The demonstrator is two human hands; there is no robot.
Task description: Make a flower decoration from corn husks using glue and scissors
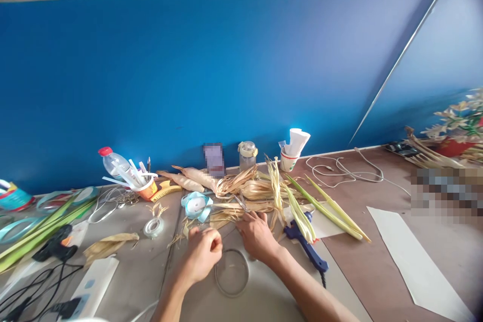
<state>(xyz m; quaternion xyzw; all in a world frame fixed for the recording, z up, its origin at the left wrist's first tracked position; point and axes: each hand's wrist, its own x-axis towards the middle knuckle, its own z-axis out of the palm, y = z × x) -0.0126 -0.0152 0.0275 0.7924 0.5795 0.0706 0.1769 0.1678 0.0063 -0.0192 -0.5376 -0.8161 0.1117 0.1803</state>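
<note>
My left hand [203,253] is curled into a loose fist just above a thin metal ring [231,272] lying on the table; what its fingers pinch is too small to name. My right hand [256,234] rests knuckles up on a pile of dried straw-coloured leaf strips [245,193], fingers bent down onto a strip, with the handles of scissors [240,203] just beyond the fingertips. A light blue ribbon roll [196,205] lies just beyond my left hand.
A blue glue gun [307,246] lies right of my right hand, beside green leaf blades [326,209]. Further off are a clear tape roll [153,227], a cup of pens [145,186], a water bottle [113,161], a jar [247,155], a paper cup [290,160], white cable [347,171], white paper [415,261], and a blue partition behind.
</note>
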